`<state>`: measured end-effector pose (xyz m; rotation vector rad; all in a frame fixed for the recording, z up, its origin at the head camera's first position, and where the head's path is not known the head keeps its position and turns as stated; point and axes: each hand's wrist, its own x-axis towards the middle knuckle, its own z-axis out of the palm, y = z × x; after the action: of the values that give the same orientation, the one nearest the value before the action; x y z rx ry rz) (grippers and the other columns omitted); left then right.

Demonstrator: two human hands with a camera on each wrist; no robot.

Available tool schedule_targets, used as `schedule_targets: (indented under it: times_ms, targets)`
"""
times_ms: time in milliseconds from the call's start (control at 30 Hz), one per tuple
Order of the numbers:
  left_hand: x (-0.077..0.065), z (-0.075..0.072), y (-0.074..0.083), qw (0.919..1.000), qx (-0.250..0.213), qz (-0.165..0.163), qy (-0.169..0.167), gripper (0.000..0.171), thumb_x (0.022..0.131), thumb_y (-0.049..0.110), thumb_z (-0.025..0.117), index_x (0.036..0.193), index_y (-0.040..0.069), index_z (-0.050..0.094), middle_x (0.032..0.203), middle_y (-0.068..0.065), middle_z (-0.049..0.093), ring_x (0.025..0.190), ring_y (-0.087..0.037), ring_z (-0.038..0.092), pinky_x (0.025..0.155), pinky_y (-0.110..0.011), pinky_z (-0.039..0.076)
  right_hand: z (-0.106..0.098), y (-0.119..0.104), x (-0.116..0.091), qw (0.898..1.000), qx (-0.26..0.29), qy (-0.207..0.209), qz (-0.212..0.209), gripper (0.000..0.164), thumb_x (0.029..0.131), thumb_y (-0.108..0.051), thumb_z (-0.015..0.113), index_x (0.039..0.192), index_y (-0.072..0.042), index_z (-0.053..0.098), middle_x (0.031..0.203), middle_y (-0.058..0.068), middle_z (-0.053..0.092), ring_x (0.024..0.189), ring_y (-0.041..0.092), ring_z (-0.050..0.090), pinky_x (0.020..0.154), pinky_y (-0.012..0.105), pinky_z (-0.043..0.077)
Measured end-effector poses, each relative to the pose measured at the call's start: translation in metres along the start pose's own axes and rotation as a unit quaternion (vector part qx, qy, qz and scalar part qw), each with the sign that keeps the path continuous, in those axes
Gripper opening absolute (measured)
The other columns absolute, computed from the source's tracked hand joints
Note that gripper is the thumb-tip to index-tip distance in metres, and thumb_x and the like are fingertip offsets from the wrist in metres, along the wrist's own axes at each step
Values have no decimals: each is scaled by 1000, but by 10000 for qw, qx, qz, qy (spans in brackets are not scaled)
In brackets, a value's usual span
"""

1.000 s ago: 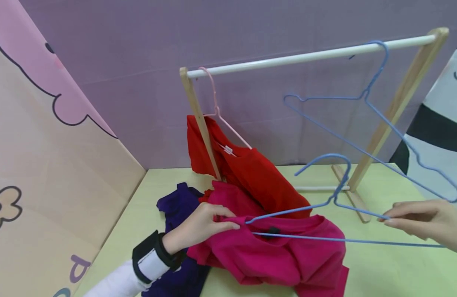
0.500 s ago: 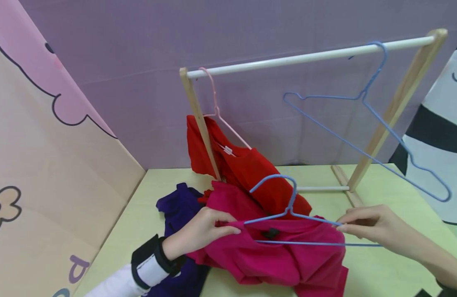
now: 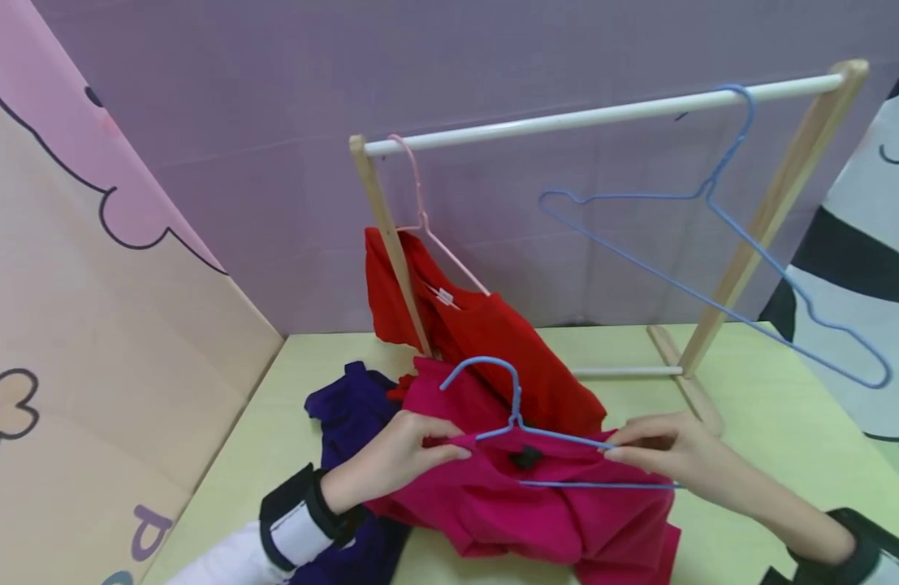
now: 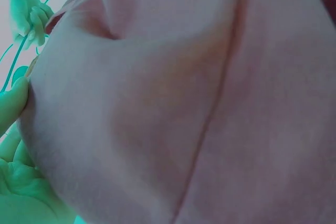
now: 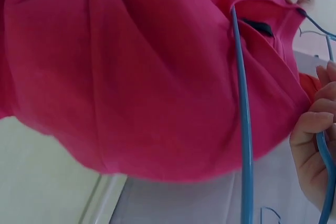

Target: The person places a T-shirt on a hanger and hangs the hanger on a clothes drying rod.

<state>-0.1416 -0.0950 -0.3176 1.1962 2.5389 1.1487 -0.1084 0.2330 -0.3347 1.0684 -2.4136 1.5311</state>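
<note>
A pink shirt [image 3: 522,520] lies bunched on the table, its neckline toward the rack and a dark tag inside the collar. My left hand [image 3: 412,447] pinches the left edge of that neckline between thumb and fingers. My right hand [image 3: 668,451] grips the right arm of a blue wire hanger [image 3: 517,418]. The hanger's left end is inside the neck opening, hidden by cloth, and its hook points up. In the right wrist view, the hanger's bottom bar [image 5: 244,108] runs into the collar. Pink cloth [image 4: 157,98] fills most of the left wrist view.
Behind stands a rack with a white rail [image 3: 581,122]. A red shirt [image 3: 493,333] hangs from it on a pink hanger [image 3: 422,191]; another blue hanger [image 3: 705,191] hangs bare at right. A dark blue garment [image 3: 357,406] lies on the table [image 3: 771,422] at left.
My right hand has moved left, sliding the blue hanger further into the shirt's neck opening. My left hand keeps its pinch on the neckline in nearly the same place.
</note>
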Motion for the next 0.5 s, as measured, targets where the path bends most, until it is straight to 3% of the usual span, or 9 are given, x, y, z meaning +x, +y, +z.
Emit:
schedule_targets:
  times_ms: [233,500]
  targets:
    - [0,3,-2,9999,60,85,104,10,79,13,65,87,9,69,76,3,66,61,1,48,54,-16,41,17,1,5,10000,-7,-24,65,16,77,3,63,89,-6,68,82,-5,65,68,6,56,53,19,46]
    - [0,6,1,9997,-206,-120,17,18,80,17,65,95,9,69,82,1,67,61,0,50,50,-16,40,26,1,7,9992,99,-207,336,11,79,-2,63,88,-4,68,76,-1,63,62,8,54,50,21,45]
